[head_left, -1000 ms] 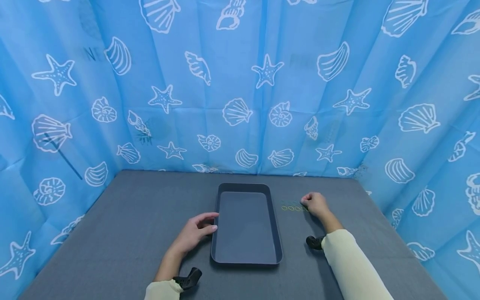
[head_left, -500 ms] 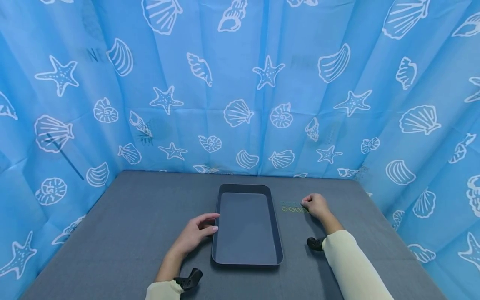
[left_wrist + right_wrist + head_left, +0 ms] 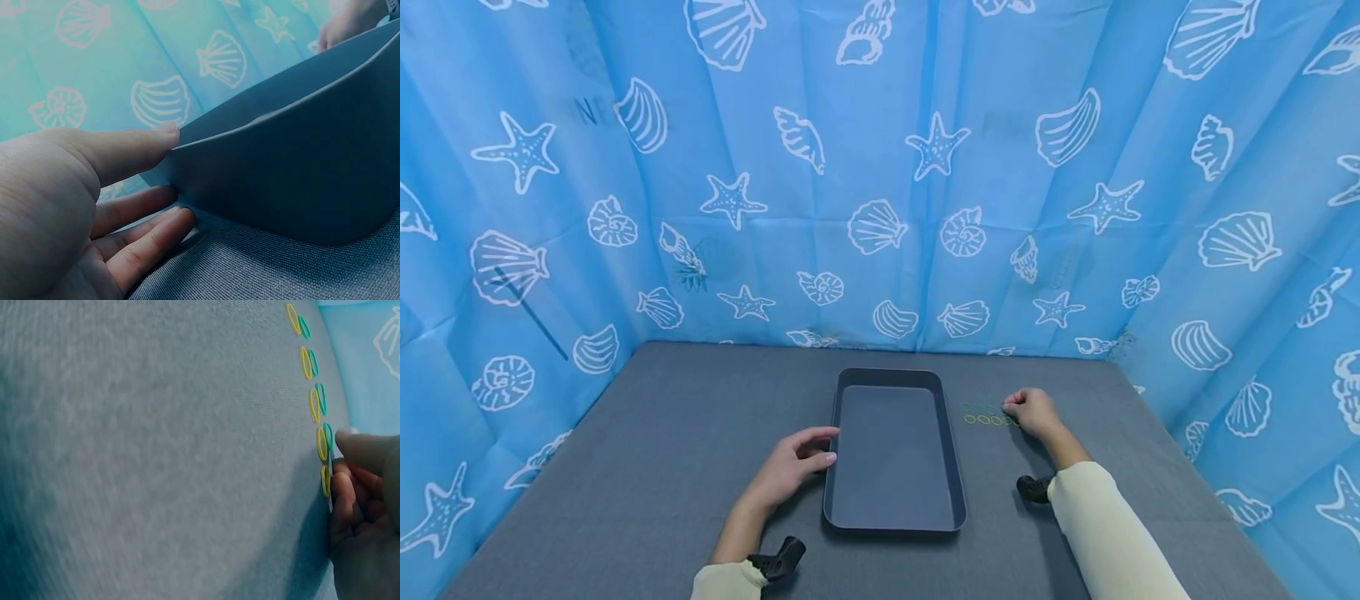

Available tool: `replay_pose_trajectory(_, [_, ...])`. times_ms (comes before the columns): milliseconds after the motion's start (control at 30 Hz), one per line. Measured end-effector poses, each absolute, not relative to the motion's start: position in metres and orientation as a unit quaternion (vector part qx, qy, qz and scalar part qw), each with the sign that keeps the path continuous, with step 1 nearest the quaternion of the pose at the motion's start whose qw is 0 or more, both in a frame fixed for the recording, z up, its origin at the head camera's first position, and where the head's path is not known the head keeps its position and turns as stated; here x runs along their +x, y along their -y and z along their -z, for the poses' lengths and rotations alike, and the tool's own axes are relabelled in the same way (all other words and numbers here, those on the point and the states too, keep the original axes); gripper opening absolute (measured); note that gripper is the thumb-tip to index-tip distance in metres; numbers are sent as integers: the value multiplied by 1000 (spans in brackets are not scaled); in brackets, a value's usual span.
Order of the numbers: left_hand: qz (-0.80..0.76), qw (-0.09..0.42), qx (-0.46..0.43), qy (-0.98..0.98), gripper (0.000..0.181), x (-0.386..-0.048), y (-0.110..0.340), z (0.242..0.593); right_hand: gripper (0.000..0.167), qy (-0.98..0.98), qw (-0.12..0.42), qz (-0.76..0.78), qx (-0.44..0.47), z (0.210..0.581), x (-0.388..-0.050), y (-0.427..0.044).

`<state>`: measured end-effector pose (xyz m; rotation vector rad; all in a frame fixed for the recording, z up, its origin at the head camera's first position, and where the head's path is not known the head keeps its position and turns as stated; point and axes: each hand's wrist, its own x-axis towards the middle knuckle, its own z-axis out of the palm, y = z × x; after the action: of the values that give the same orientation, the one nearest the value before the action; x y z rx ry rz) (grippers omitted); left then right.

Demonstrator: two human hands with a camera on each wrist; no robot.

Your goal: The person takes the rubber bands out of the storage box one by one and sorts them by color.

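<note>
A dark grey rectangular tray [image 3: 891, 450] lies on the grey cloth. At its left rim is my left hand [image 3: 786, 471]: in the left wrist view, the thumb reaches the top edge and fairly straight fingers [image 3: 147, 250] lie by the outer wall. My right hand [image 3: 1033, 412] is low over the cloth, its bent fingers at the right end of two rows of thin rings. Yellow rings [image 3: 314, 405] form the nearer row, green rings [image 3: 321, 400] the farther one. The fingertips hide that end of the green row, so whether they pinch a ring does not show.
A blue curtain [image 3: 880, 167] printed with white shells and starfish surrounds the back and sides of the cloth-covered table [image 3: 715, 400]. Black wrist devices [image 3: 778, 558] sit below both hands, at the ends of the pale sleeves [image 3: 1108, 525].
Both hands stay nearly in place, the left at the tray's rim and the right by the rings. The head view shifts very slightly. Tray and visible rings have not moved.
</note>
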<state>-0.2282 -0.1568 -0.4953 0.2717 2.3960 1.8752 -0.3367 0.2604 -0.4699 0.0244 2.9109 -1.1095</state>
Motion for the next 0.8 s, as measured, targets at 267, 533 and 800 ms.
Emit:
replay_pose_trajectory(267, [-606,44,96,-788,38,-229,155,495,14,-928,31,372,-5,465,-328,-266])
replay_pose_trajectory(533, [-613,42,94,-783,41,-232,157,496,20,-935,10,350,-57,456,-321,-270])
replay_pose_trajectory(800, [-647,37,95,-755,58,-235,166,496,18,-943,-20,325,-74,453,-309,-276])
